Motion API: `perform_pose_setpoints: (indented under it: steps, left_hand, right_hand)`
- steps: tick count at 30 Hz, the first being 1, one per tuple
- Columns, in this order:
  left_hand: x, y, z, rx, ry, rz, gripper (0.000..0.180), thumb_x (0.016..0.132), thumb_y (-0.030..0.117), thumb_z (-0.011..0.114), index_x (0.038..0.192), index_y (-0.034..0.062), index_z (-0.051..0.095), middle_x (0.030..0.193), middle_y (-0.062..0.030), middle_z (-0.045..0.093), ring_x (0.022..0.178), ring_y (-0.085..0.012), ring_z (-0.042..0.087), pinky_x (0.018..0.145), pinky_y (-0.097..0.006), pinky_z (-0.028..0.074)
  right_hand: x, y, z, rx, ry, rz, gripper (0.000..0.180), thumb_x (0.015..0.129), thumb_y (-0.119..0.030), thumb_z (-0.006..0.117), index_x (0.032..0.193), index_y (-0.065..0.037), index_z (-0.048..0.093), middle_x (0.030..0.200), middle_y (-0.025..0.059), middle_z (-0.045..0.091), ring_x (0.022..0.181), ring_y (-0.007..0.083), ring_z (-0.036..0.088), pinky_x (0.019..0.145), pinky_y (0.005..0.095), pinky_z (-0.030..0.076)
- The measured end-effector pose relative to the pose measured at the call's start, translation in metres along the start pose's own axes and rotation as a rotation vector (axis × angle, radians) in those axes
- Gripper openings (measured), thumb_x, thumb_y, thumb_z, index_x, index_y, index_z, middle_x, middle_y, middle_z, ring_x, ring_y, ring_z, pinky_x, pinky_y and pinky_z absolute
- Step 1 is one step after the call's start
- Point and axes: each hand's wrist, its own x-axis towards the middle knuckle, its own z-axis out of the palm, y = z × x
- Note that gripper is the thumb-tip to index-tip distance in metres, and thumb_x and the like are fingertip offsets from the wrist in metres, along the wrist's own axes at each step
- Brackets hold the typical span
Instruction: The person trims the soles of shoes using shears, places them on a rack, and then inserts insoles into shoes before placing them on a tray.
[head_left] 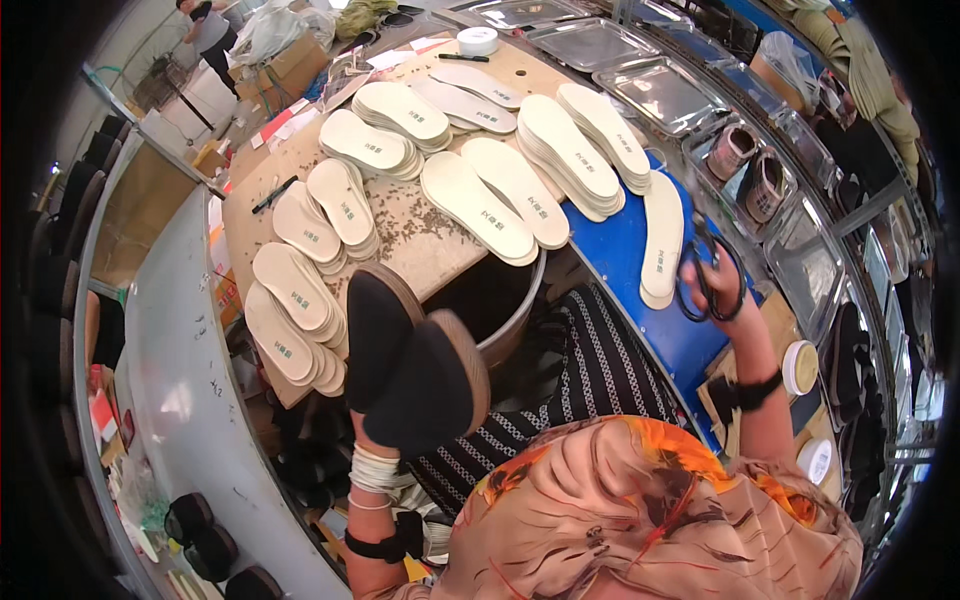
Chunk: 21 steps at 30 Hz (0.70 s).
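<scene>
The left hand (400, 425) is mostly hidden behind a pair of black shoes with tan soles (410, 365), which it seems to grip from below, over the round metal basin (515, 325); the right hand (715, 290) is closed through the handles of black scissors (708, 275), raised beside the cream-coloured foam insoles (500, 190) stacked on the wooden table (420, 235).

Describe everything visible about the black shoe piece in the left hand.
The black shoe piece is a dark, matte, fabric-looking upper with a tan-brown sole edge showing along its right rim and toe. It seems to be two overlapping parts or a pair held together; which one cannot be told. It points up and away from the person, above the edge of the wooden table. The left hand is mostly hidden under it, gripping from below. Nothing else visibly touches it.
</scene>
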Motion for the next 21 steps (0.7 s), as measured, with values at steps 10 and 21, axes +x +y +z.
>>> perform_pose_setpoints:
  steps: [10,21]
  left_hand:
    - [-0.025,-0.011,-0.067,-0.012,-0.149,-0.05,0.042,0.076,0.012,0.055,0.115,-0.0013,0.049,0.115,-0.0186,0.053,0.106,-0.0325,0.051,0.091,-0.036,0.04]
    - [-0.022,0.004,-0.066,-0.032,-0.331,-0.098,0.043,0.074,0.013,0.059,0.114,0.0002,0.051,0.114,-0.0174,0.054,0.105,-0.0301,0.052,0.091,-0.034,0.04]
  right_hand:
    - [0.012,-0.022,0.161,-0.709,-0.791,-0.399,0.054,0.063,-0.019,0.075,0.108,-0.005,0.048,0.089,0.0082,0.058,0.081,0.0172,0.056,0.074,0.0298,0.044]
    - [0.027,0.003,0.16,-1.089,-0.82,-0.485,0.049,0.065,-0.031,0.07,0.106,-0.009,0.054,0.082,0.0108,0.059,0.073,0.027,0.06,0.065,0.0346,0.047]
